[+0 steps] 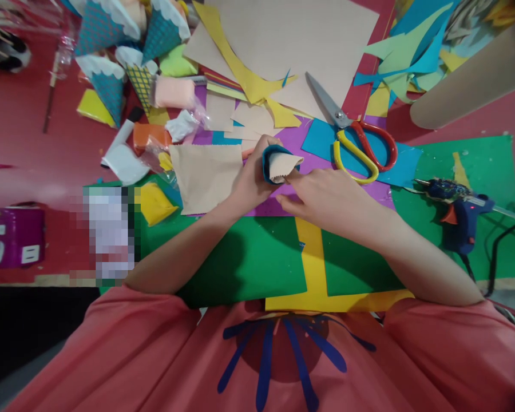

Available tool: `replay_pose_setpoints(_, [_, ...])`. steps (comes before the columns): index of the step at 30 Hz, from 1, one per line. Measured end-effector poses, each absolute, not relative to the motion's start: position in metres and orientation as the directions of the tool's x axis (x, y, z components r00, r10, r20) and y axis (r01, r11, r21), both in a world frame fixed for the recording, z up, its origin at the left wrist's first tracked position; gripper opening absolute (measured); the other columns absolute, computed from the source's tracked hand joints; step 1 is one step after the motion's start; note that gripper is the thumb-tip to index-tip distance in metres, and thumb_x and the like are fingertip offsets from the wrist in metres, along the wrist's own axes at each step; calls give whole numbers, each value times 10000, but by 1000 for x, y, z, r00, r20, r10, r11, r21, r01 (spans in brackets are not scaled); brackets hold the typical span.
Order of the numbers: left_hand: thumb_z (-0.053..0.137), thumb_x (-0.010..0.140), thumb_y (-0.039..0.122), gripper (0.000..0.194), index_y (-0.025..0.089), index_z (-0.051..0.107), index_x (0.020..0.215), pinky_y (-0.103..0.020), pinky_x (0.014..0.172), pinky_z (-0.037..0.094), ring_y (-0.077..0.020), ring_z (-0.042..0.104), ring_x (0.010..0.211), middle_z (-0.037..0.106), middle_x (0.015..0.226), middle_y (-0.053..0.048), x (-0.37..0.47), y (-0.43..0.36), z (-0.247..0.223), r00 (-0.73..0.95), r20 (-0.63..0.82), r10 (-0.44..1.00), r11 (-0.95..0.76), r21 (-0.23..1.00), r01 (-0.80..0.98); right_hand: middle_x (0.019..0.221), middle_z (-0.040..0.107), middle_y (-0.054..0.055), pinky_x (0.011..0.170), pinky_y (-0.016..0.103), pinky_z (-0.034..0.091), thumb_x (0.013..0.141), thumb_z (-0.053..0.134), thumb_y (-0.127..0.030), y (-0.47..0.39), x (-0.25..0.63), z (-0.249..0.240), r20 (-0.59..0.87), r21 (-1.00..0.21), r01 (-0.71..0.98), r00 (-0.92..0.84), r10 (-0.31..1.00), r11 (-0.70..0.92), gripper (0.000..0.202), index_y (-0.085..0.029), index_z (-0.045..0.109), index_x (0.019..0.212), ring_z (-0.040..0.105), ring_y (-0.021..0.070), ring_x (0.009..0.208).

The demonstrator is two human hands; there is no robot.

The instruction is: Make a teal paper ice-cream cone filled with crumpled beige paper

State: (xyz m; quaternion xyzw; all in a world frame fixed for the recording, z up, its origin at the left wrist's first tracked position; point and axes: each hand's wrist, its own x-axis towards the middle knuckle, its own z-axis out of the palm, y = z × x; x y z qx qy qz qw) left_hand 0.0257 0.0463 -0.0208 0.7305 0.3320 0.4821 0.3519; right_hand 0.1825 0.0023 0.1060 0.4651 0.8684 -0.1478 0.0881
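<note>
My left hand (257, 177) is wrapped round a dark blue cone (266, 163), its open end facing up towards me. A folded piece of beige cloth (283, 165) with a zigzag-cut edge sticks out of that opening. My right hand (326, 197) has its curled fingers at the near edge of this cloth by the cone's rim, with the thumb lower and a little apart. The cone's tip is hidden. Just left of my left hand lies a square of beige cloth (206, 177). Large scissors (341, 120) with red and yellow handles lie spread beyond my right hand.
A glue gun (463, 217) lies at right on green sheets (493, 166). Finished paper cones (103, 86), clay packets (154, 203) and a blurred-out object (109, 232) are at left. Paper scraps (257, 86) and a cardboard tube (467, 80) are farther back; a purple case (15, 234) stands far left.
</note>
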Motion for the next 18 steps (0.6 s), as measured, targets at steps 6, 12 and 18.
replay_pose_setpoints(6, [735, 767, 637, 462, 290, 532, 996, -401, 798, 517, -227, 618, 895, 566, 846, -5, 24, 50, -28, 313, 500, 807, -563, 811, 158, 941, 753, 138, 619, 299, 314, 978, 420, -306, 6, 189, 113, -289, -214, 825, -564, 774, 522, 418, -102, 595, 1298, 669, 241, 815])
replay_pose_setpoints(12, [704, 797, 646, 481, 277, 511, 1037, -320, 680, 490, -173, 625, 786, 580, 850, 13, 27, 45, -22, 285, 424, 860, -475, 869, 139, 795, 728, 46, 560, 308, 214, 1000, 397, -297, -7, 207, 144, -240, -126, 807, -589, 772, 576, 384, -268, 633, 1302, 609, 195, 664])
replay_pose_setpoints(18, [717, 812, 576, 429, 271, 505, 1028, -304, 646, 477, -163, 621, 747, 605, 885, -1, 26, 42, -14, 301, 420, 856, -471, 873, 124, 714, 682, 31, 539, 299, 177, 1002, 361, -275, -7, 206, 139, -261, -82, 778, -620, 740, 623, 444, -248, 563, 1396, 531, 144, 571])
